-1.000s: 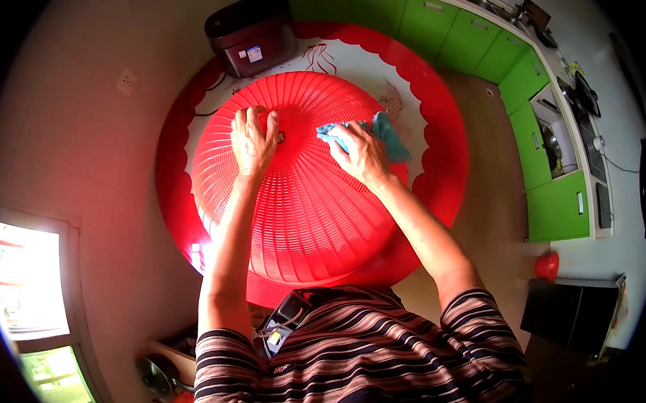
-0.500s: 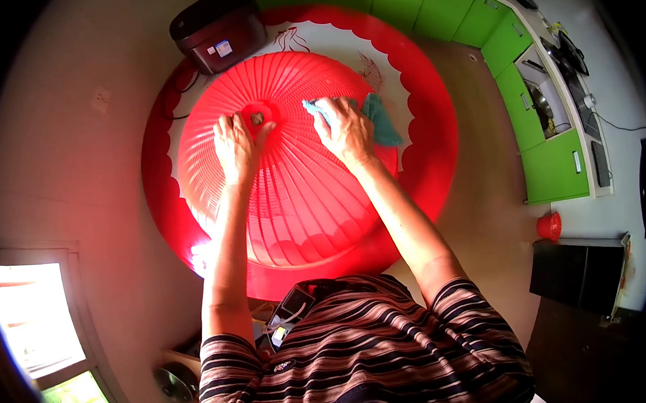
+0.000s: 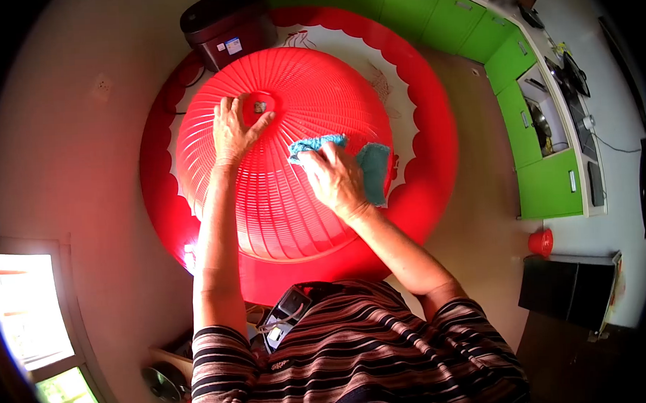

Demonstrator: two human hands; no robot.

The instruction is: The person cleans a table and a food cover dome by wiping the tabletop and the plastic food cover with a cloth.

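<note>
A large red domed plastic cover (image 3: 279, 196) with ribbed slats lies on the round red-edged table (image 3: 435, 124). My left hand (image 3: 235, 133) rests on its upper left part, fingers apart and holding nothing, beside the round hole at the dome's top. On the right side of the dome, my right hand (image 3: 333, 178) grips a blue-green cloth (image 3: 373, 172) against the slats. Part of the cloth bunches above the fingers, and another part hangs to the right of the hand.
A dark rice cooker (image 3: 229, 34) stands at the table's back left. Green cabinets (image 3: 551, 186) with a counter run along the right. A red bucket (image 3: 540, 242) sits beside a black cabinet (image 3: 568, 291). A window (image 3: 28, 308) is at the left.
My right hand has moved toward me and slightly left over the dome with the cloth. My left hand stays near the top hole, thumb spread. The view has shifted a little.
</note>
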